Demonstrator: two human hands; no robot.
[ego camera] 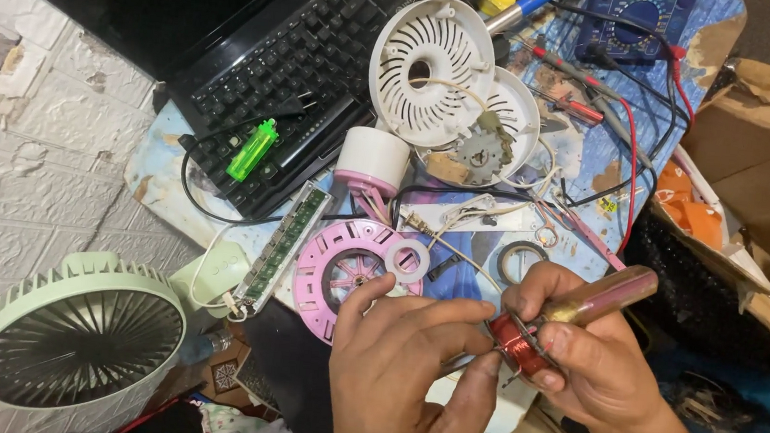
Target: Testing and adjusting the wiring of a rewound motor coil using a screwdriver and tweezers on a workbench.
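1. Far left: pale green fan (pixel 80 333) lying face up, well apart from both hands and untouched.
2. Just left of the hands: pink ribbed disc (pixel 356 278) with a white ring (pixel 407 259) on its edge, near the left fingertips but not gripped.
3. Left hand (pixel 412 374): fingers curled inward, index and thumb tips pressed against the red copper coil (pixel 517 344); whether anything thin sits pinched between them cannot be told.
4. Red copper coil: held between both hands, above the table's front edge. Probably light and stiff as a body, yet fragile in its fine windings and thin leads; best held by the core or frame, never by the wire.
5. Right hand (pixel 590 359): closed around the coil from the right, also clamping a pink-handled tool (pixel 605 299) angled up and right.
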